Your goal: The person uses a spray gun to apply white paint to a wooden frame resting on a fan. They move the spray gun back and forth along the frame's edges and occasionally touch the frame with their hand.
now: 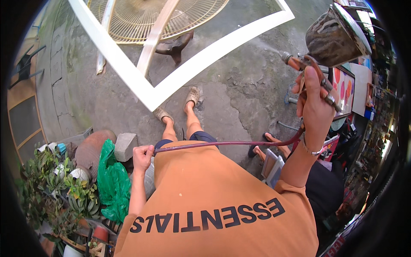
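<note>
My right hand (pixel 316 97) is raised at the right, wrapped round the handle of a spray gun (pixel 299 63). On top of the gun sits a stained metal paint cup (pixel 332 40), and a faint mist leaves the nozzle toward the left. A dark red hose (pixel 222 143) runs from below the gun across my waist. My left hand (pixel 142 157) grips that hose near my hip. Ahead of me a white frame (pixel 205 60) shows one corner pointing at me, apart from both hands. Wooden strips (pixel 157 38) pass beneath it.
A round wire fan grille (pixel 150 19) lies behind the frame, over a dark curved leg (pixel 174 48). At left are a green plastic bag (pixel 113 184), a concrete block (pixel 126 147) and potted plants (pixel 64 192). Another person (pixel 319 184) sits at right near cluttered shelves (pixel 372 141).
</note>
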